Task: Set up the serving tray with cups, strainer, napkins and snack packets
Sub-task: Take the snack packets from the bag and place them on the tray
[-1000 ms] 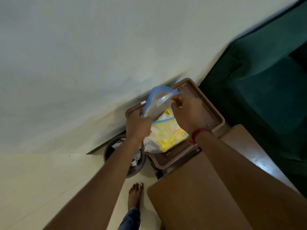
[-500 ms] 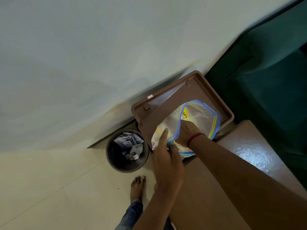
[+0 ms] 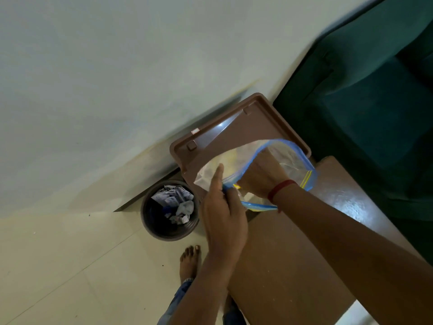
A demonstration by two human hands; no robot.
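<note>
A brown serving tray (image 3: 236, 132) lies on the far end of a brown table, against the wall. Over it is a clear zip bag (image 3: 288, 158) with a blue and yellow rim, its mouth wide open. My right hand (image 3: 262, 177) is pushed inside the bag's mouth, fingers hidden, so I cannot tell what it grips. My left hand (image 3: 222, 214) pinches the bag's blue rim at the near left edge. Yellowish contents show faintly through the plastic.
A dark round bin (image 3: 169, 211) with crumpled paper stands on the floor left of the table. A green sofa (image 3: 365, 95) fills the right side. The brown table top (image 3: 293, 261) runs toward me. My bare foot (image 3: 191, 261) is on the tiled floor.
The bag was held up with both hands at its top, then lowered over the tray. My right hand has gone into its mouth and my left hand now holds the rim.
</note>
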